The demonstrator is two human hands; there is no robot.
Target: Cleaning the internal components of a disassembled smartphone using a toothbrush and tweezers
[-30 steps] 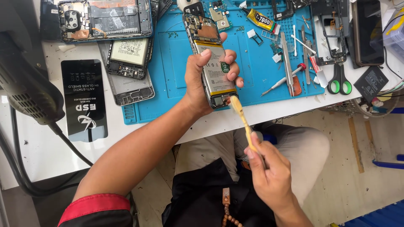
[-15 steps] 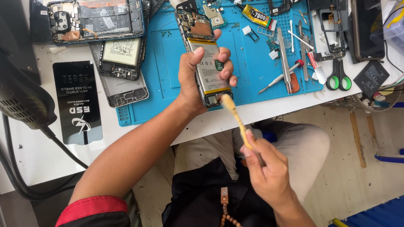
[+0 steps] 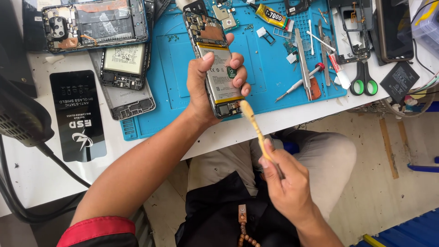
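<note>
My left hand (image 3: 208,91) grips an opened phone (image 3: 214,59) with its back cover off, battery and circuit boards exposed, held over the near edge of a blue work mat (image 3: 270,73). My right hand (image 3: 286,183) holds a pale yellow brush (image 3: 254,128) by its handle. The brush head touches the phone's lower end, beside the bottom board. Both hands are above my lap, just in front of the white table (image 3: 36,169).
Other opened phones (image 3: 96,23) and a phone frame (image 3: 125,87) lie at the back left. A black screen-protector sleeve (image 3: 77,114) lies on the table. Tweezers (image 3: 302,55), a screwdriver (image 3: 299,84), a glue tube (image 3: 272,16) and green-handled scissors (image 3: 363,80) sit on the right.
The brush head has shifted slightly along the phone's lower end while my left hand keeps holding the phone in about the same place.
</note>
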